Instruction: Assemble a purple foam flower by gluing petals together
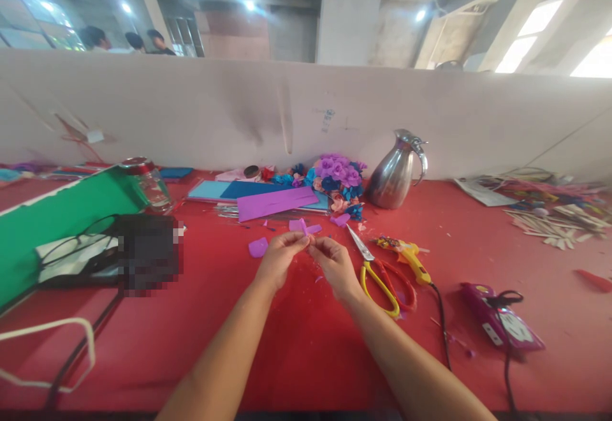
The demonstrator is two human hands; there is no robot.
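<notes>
a small purple paper piece (305, 227) is pinched between both hands above the red desk (296, 344). the left hand (280, 256) is closed on it from the left, with thumb and forefinger pressed together on the paper. the right hand (333, 261) is closed on the same piece from the right, its fingertips meeting those of the left hand. the grip of each hand is thus clamped on the paper, and the two hands are touching at the fingertips.

places are given from the scissors (380, 271), which are laid flat on the desk just right of the right hand, blades pointing away and yellow and red handles toward the person. a yellow glue gun (411, 258) is seen just right of the scissors, with its black cord trailing toward the near edge. a purple power strip (502, 322) is lying further right and nearer. a steel jug (396, 172) is standing upright behind the scissors, against the white wall. a bunch of purple and blue paper flowers (337, 178) is set left of the jug, touching coloured paper sheets (268, 198). loose purple scraps (258, 247) are scattered on the desk left of the hands. a glass jar (150, 182) and a green board (62, 217) are found far to the left of the scissors.
</notes>
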